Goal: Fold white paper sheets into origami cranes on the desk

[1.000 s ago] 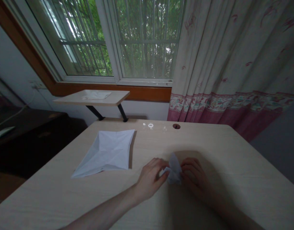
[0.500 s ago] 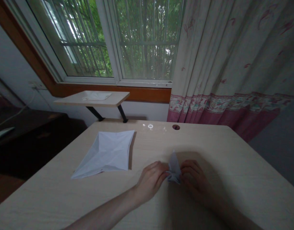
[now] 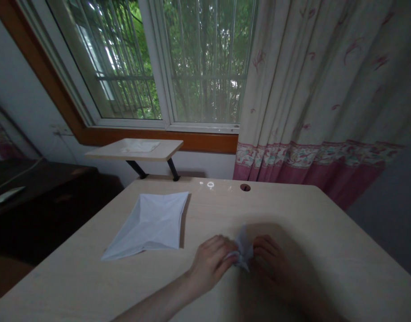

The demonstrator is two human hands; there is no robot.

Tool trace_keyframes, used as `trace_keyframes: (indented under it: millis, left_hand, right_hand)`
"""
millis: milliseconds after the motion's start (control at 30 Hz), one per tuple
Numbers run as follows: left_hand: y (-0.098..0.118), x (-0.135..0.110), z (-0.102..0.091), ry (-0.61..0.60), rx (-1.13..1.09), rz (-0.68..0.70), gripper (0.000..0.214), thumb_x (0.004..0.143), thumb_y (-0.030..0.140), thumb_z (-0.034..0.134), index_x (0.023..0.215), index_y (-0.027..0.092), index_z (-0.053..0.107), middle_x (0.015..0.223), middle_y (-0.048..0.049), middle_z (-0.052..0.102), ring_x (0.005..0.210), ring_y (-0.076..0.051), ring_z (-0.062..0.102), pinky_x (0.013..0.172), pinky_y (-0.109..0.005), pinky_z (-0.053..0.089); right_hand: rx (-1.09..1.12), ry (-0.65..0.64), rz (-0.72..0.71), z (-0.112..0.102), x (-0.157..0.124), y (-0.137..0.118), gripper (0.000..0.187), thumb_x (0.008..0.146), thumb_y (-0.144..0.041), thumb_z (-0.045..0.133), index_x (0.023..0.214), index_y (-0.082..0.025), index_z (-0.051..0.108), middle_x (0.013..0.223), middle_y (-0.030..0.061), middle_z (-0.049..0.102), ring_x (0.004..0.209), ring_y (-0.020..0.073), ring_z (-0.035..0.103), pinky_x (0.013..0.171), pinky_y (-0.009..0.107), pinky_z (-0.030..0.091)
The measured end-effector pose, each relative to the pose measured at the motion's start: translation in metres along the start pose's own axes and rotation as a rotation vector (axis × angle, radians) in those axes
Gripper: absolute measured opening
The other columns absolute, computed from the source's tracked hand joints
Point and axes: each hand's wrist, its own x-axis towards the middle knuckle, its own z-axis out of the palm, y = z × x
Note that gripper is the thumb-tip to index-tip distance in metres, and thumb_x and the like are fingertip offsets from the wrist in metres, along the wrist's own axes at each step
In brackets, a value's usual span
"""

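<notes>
A small piece of folded white paper (image 3: 244, 251), with a pointed flap standing up, is held between my two hands just above or on the desk. My left hand (image 3: 214, 258) pinches its left side with thumb and fingers. On the other side, my right hand (image 3: 272, 257) has its fingers closed at the paper's right edge; shadow darkens this hand and hides the thumb. Left of my hands lies a larger creased sheet of white paper (image 3: 160, 221), its edges folded up slightly.
The pale wooden desk (image 3: 151, 286) carries a raised shelf (image 3: 165, 151) at its back left, with white paper (image 3: 141, 146) on it. A round cable hole (image 3: 245, 188) sits near the back edge. Behind stand a window and a floral curtain (image 3: 292, 98).
The whole view has tilted up, so everything sits a little lower in the picture. Both hands still hold the folded paper, and its upright flap has shifted slightly between the fingers.
</notes>
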Motion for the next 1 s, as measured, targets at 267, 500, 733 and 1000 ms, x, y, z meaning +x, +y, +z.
trace_keyframes:
  millis: [267,500,733,1000]
  left_hand:
    - [0.003,0.0,-0.002,0.011,0.041,0.171,0.025,0.091,0.019,0.051,0.109,0.026,0.067,0.109,-0.0087,0.063,0.095,-0.022,0.063,0.077,-0.034,0.054]
    - [-0.006,0.016,0.001,-0.06,0.148,0.275,0.033,0.092,0.013,0.043,0.112,0.023,0.067,0.103,-0.0096,0.067,0.093,-0.022,0.063,0.077,-0.036,0.052]
    - [-0.017,0.036,0.018,-0.142,0.164,0.103,0.025,0.089,0.016,0.061,0.111,0.026,0.07,0.105,-0.0069,0.069,0.092,-0.022,0.062,0.08,-0.035,0.051]
    - [-0.01,0.078,0.09,-0.104,-0.017,-0.073,0.018,0.092,0.012,0.057,0.101,0.02,0.07,0.113,-0.0066,0.068,0.082,-0.017,0.067,0.073,-0.028,0.056]
  right_hand:
    - [-0.047,0.154,0.01,-0.007,0.003,0.009,0.017,0.093,-0.012,0.051,0.09,-0.025,0.062,0.085,0.0019,0.068,0.081,0.02,0.064,0.072,0.034,0.055]
    - [-0.014,0.294,0.166,-0.018,0.0,0.026,0.014,0.094,-0.021,0.052,0.086,-0.025,0.063,0.089,0.0028,0.069,0.082,0.0195,0.069,0.072,0.033,0.058]
    - [-0.152,0.382,0.23,-0.028,-0.006,0.053,0.023,0.097,-0.032,0.049,0.079,-0.024,0.06,0.08,0.003,0.067,0.072,0.0179,0.067,0.064,0.028,0.056]
    - [-0.364,0.442,0.281,-0.043,-0.028,0.086,0.015,0.095,-0.029,0.053,0.083,-0.024,0.06,0.084,0.0048,0.068,0.079,0.022,0.067,0.068,0.034,0.054]
